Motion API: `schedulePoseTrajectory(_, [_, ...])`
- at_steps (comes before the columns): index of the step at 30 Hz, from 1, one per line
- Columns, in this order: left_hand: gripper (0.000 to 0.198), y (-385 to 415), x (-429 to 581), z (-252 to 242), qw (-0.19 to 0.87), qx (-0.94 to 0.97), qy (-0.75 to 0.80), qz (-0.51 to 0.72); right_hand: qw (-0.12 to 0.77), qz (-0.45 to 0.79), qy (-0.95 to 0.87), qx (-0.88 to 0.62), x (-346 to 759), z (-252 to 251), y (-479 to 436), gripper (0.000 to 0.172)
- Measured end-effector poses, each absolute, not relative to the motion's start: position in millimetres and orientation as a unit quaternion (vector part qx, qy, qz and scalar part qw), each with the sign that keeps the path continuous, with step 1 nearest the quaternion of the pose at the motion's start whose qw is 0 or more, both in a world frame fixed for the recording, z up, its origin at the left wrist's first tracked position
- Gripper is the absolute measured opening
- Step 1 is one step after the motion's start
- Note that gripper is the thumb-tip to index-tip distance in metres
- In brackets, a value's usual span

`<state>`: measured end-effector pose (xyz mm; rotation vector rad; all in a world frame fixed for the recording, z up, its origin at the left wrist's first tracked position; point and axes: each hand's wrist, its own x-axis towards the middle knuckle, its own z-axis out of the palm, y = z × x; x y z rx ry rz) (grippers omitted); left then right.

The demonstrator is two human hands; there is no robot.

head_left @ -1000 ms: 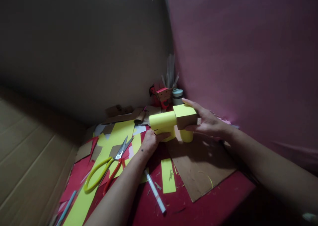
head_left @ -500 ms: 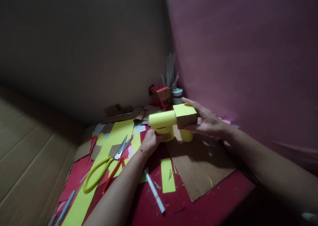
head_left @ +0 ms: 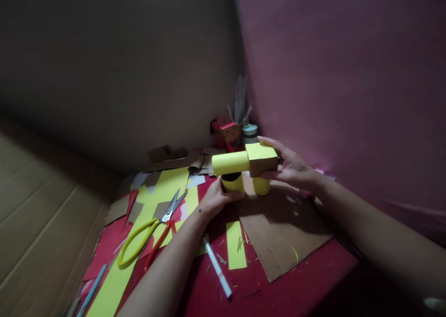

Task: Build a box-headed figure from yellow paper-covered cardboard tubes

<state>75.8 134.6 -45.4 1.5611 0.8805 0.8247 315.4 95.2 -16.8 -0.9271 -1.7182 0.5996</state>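
My right hand (head_left: pixel 292 166) is closed around a small cardboard box (head_left: pixel 264 166) with a yellow paper top. A yellow paper tube (head_left: pixel 230 163) sticks out level to the left from the box. Below the box stands another yellow tube (head_left: pixel 261 185); I cannot tell whether it is joined on. My left hand (head_left: pixel 218 197) grips a short, upright yellow tube (head_left: pixel 233 183) with a dark open top, just under the level tube's left end. A small gap shows between these two.
Scissors (head_left: pixel 170 208) with yellow and red handles lie on paper scraps at the left. A white marker (head_left: pixel 218 266), a yellow paper strip (head_left: pixel 236 245) and a brown cardboard sheet (head_left: pixel 282 233) rest on the red table (head_left: pixel 313 284). A cardboard figure (head_left: pixel 230 133) and a lidded bottle (head_left: pixel 250 130) stand behind.
The box and its level tube have risen slightly, the tube's left end most. The short tube's dark opening now shows more, with my left hand still around it.
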Motion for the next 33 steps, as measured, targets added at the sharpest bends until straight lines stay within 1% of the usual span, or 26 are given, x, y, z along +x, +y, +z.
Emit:
schedulePoseTrajectory(3, [0.039,133,77,-44,0.547,0.664,0.382,0.338,0.543,0.239,-0.700,-0.397,314,-13,98,0.086])
schedulePoseTrajectory(5, [0.036,131,78,-42,0.540,0.665,0.389,0.339,0.553,0.237,-0.688,-0.407,314,-11,103,0.086])
schedulePoseTrajectory(16, [0.038,127,78,-37,0.525,0.678,0.382,0.344,0.532,0.245,-0.696,-0.416,313,-8,123,0.089])
schedulePoseTrajectory(22, [0.029,127,78,-38,0.533,0.681,0.373,0.337,0.526,0.233,-0.710,-0.405,310,-7,125,0.087])
schedulePoseTrajectory(33, [0.032,125,79,-36,0.533,0.675,0.377,0.345,0.502,0.220,-0.724,-0.418,311,-11,123,0.085])
